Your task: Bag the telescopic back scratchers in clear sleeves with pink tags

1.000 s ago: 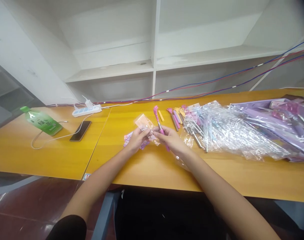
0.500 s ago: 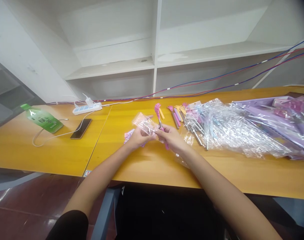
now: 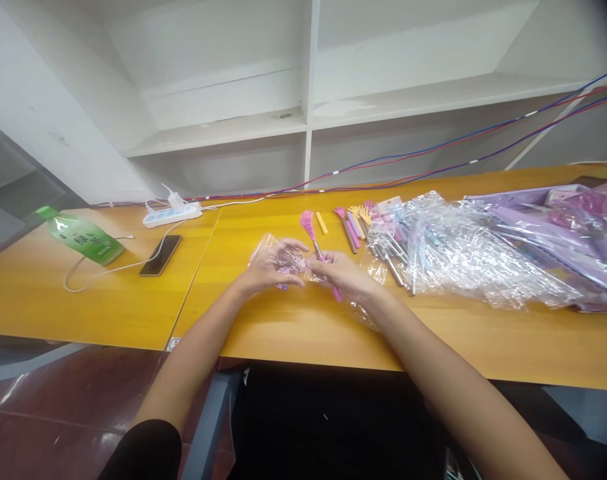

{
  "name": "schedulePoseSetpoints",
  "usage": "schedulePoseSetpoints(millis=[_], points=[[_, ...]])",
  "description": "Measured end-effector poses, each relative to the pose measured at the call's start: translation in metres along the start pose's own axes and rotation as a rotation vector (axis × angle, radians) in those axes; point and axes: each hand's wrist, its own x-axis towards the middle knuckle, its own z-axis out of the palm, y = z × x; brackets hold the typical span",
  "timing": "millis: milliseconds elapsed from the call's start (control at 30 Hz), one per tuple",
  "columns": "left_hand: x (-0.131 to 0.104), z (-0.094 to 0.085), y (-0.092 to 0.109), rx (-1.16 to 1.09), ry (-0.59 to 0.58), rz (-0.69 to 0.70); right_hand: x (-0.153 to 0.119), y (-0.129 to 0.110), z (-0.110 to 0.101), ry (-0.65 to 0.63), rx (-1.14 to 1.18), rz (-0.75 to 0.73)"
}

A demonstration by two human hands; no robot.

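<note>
My right hand (image 3: 340, 272) is closed on a pink hand-shaped scratcher (image 3: 308, 225) with a metal shaft, its head pointing up and left. A clear plastic bag (image 3: 264, 249) stretches from the right fingertips toward the left. My left hand (image 3: 273, 267) has its fingers spread at this bag, thumb apart, not closed round it. Beneath the left hand a small purple printed piece (image 3: 282, 285) partly shows. A yellow stick (image 3: 322, 223) lies just behind the scratcher. More scratchers (image 3: 348, 229) in pink, yellow and purple lie to the right.
A heap of clear plastic bags (image 3: 463, 247) covers the right side, beside a purple box (image 3: 518, 200). On the left are a green bottle (image 3: 86, 237), a phone (image 3: 161, 255) and a white power strip (image 3: 170, 213). Cables run along the table's back edge.
My left hand has moved slightly left and its fingers have opened from their grip on the bag. The scratcher in my right hand has tilted further left.
</note>
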Motion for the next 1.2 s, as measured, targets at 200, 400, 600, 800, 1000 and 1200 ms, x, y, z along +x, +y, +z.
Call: schedulePoseSetpoints(millis=[200, 400, 600, 800, 1000, 1200], points=[[0.006, 0.001, 0.005, 0.019, 0.34, 0.067, 0.004, 0.003, -0.004, 0.185, 0.115, -0.139], [0.01, -0.01, -0.001, -0.136, 0.54, 0.148, -0.008, -0.012, -0.022, 0.149, -0.099, -0.349], [0.013, -0.019, -0.011, -0.228, 0.555, 0.243, -0.021, -0.021, -0.029, -0.139, -0.238, -0.179], [0.013, -0.015, -0.013, -0.282, 0.45, 0.2, -0.02, -0.018, -0.033, -0.199, -0.267, -0.107], [0.013, -0.008, -0.012, -0.356, 0.439, 0.147, -0.016, -0.012, -0.039, -0.281, -0.183, -0.007], [0.013, -0.005, -0.005, -0.399, 0.426, 0.165, -0.017, -0.015, -0.044, -0.302, -0.167, 0.009]])
